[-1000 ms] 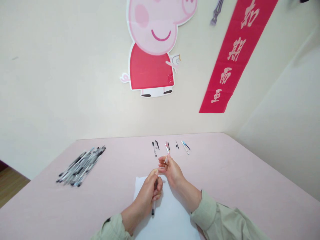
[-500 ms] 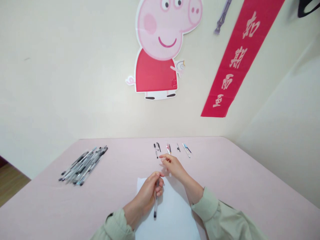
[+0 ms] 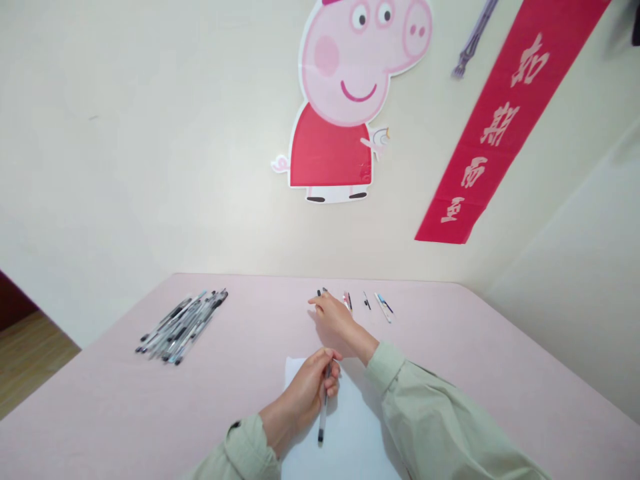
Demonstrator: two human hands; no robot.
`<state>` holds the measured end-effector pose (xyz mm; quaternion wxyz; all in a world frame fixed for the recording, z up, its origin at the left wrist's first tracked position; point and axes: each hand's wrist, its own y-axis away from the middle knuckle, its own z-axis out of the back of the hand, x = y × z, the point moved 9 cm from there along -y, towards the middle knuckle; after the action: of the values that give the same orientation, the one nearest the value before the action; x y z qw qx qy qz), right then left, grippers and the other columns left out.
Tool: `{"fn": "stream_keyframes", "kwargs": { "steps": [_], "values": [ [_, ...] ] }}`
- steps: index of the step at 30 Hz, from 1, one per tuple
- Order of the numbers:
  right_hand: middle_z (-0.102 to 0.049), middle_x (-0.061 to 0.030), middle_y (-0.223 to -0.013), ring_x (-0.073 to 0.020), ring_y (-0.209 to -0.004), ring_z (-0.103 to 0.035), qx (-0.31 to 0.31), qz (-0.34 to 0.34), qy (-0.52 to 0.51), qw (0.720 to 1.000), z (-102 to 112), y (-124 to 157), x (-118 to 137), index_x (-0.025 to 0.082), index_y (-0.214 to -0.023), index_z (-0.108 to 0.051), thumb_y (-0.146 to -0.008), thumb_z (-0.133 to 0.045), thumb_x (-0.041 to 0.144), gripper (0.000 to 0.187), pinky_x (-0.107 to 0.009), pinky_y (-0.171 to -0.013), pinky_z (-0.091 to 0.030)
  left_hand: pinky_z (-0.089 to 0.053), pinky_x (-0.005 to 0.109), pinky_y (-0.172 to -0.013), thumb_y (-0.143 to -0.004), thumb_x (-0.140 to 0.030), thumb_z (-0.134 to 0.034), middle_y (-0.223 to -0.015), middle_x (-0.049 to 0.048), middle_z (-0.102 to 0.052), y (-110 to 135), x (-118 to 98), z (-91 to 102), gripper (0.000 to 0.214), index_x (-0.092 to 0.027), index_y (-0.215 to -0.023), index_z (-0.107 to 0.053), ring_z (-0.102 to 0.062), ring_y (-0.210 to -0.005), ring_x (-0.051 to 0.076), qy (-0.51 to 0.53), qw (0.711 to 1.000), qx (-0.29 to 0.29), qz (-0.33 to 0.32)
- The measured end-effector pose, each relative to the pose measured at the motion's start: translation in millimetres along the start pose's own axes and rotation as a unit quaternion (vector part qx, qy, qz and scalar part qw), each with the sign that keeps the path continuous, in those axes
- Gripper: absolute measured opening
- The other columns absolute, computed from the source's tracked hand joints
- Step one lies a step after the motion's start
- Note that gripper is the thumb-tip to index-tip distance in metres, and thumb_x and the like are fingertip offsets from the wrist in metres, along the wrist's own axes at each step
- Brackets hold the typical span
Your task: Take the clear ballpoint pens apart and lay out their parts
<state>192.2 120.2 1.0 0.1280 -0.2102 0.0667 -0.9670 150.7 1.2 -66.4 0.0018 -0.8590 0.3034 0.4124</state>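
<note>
1. Paper (image 3: pixel 350 443) lies at the near edge of the table (image 3: pixel 500 373).
2. Left hand (image 3: pixel 310 390) has its fingers closed around a pen (image 3: pixel 323 417), which is tilted with its tip down over the paper.
3. Right hand (image 3: pixel 336 325) is stretched forward with its fingertips at the black parts (image 3: pixel 320 292). Whether it pinches them I cannot tell.
4. More small parts (image 3: pixel 383 307) lie in a row just to the right.
5. A pile of pens (image 3: pixel 183 325) lies well to the left.
6. A pig cutout (image 3: pixel 350 100) and a red banner (image 3: pixel 495 127) are on the wall.
</note>
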Motion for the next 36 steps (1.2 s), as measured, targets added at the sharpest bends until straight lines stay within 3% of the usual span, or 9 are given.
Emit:
{"fn": "stream_keyframes", "kwargs": {
  "steps": [9,13,16,19,22,26,27,30,36],
  "values": [
    [-0.065,-0.0109,-0.111,-0.0228,-0.103,-0.06,0.045,0.006,0.072,0.996,-17,-43,16,0.023,-0.115,-0.064,-0.089,-0.045,0.021,0.033,-0.032,-0.086,-0.041,-0.02,0.018,-0.042,-0.075,-0.034,-0.06,-0.058,-0.0058,-0.048,-2,3,1.7,0.022,-0.015,-0.083,-0.055,-0.028,-0.041,0.003,0.02,1.0,0.006,0.018],
    [-0.063,-0.0128,-0.108,-0.0242,-0.094,-0.063,0.048,-0.008,0.074,0.996,-21,-46,11,0.022,-0.105,-0.068,-0.087,-0.046,0.019,0.028,-0.034,-0.081,-0.043,-0.021,0.017,-0.042,-0.075,-0.033,-0.061,-0.058,-0.0054,-0.048,-2,3,2.4,0.022,-0.014,-0.083,-0.056,-0.03,-0.042,0.003,0.033,0.999,0.007,0.026],
    [-0.062,-0.0111,-0.109,-0.0232,-0.096,-0.062,0.033,-0.012,0.049,0.998,-14,-42,5,0.023,-0.11,-0.065,-0.086,-0.05,0.018,0.03,-0.032,-0.083,-0.042,-0.022,0.017,-0.042,-0.075,-0.032,-0.062,-0.058,-0.0053,-0.049,-2,3,1.9,0.021,-0.014,-0.083,-0.056,-0.03,-0.042,0.003,0.042,0.999,0.012,0.032],
    [-0.061,-0.0095,-0.114,-0.0207,-0.102,-0.059,0.0,-0.022,0.007,1.0,8,-33,-2,0.022,-0.119,-0.059,-0.086,-0.048,0.014,0.037,-0.03,-0.087,-0.041,-0.023,0.016,-0.042,-0.076,-0.031,-0.063,-0.059,-0.0051,-0.049,-1,6,2.6,0.019,-0.014,-0.082,-0.057,-0.031,-0.041,0.002,0.049,0.998,0.013,0.038],
    [-0.063,-0.008,-0.109,-0.0179,-0.102,-0.058,-0.027,-0.031,-0.046,0.998,28,-9,-9,0.019,-0.114,-0.06,-0.087,-0.044,0.013,0.032,-0.028,-0.088,-0.041,-0.025,0.015,-0.041,-0.08,-0.029,-0.06,-0.058,-0.0046,-0.05,-2,7,4.2,0.016,-0.014,-0.082,-0.058,-0.032,-0.04,0.002,0.056,0.998,0.007,0.038],
    [-0.067,-0.0037,-0.092,-0.0138,-0.08,-0.062,-0.026,-0.034,-0.127,0.991,26,44,-8,0.018,-0.096,-0.06,-0.09,-0.043,0.021,0.018,-0.025,-0.072,-0.046,-0.035,0.015,-0.043,-0.086,-0.02,-0.051,-0.059,-0.0024,-0.051,-5,-9,11.2,0.015,-0.012,-0.079,-0.061,-0.041,-0.043,0.004,0.091,0.995,-0.041,0.016],
    [-0.067,-0.0021,-0.085,-0.0126,-0.07,-0.061,-0.02,-0.043,-0.16,0.986,20,58,-8,0.019,-0.091,-0.058,-0.091,-0.04,0.024,0.018,-0.024,-0.064,-0.047,-0.04,0.015,-0.047,-0.087,-0.017,-0.05,-0.061,-0.0011,-0.053,-5,-17,14.3,0.016,-0.012,-0.078,-0.062,-0.046,-0.046,0.005,0.105,0.993,-0.062,-0.002],
    [-0.064,-0.0011,-0.077,-0.0103,-0.053,-0.054,0.034,-0.104,-0.368,0.923,-11,93,-4,0.019,-0.081,-0.052,-0.089,-0.041,0.03,0.018,-0.022,-0.05,-0.042,-0.051,0.02,-0.065,-0.089,-0.012,-0.046,-0.072,0.0044,-0.06,-3,-50,22.1,0.021,-0.012,-0.076,-0.062,-0.059,-0.063,0.009,0.128,0.982,-0.11,-0.089],
    [-0.061,0.0015,-0.063,-0.0117,-0.054,-0.056,0.153,-0.101,-0.512,0.839,-39,114,29,0.018,-0.091,-0.055,-0.082,-0.054,0.038,0.023,-0.023,-0.054,-0.041,-0.051,0.026,-0.083,-0.09,-0.014,-0.048,-0.081,0.0069,-0.064,3,-76,28.4,0.02,-0.014,-0.08,-0.066,-0.063,-0.081,0.012,0.134,0.972,-0.127,-0.144]
  ]
}}
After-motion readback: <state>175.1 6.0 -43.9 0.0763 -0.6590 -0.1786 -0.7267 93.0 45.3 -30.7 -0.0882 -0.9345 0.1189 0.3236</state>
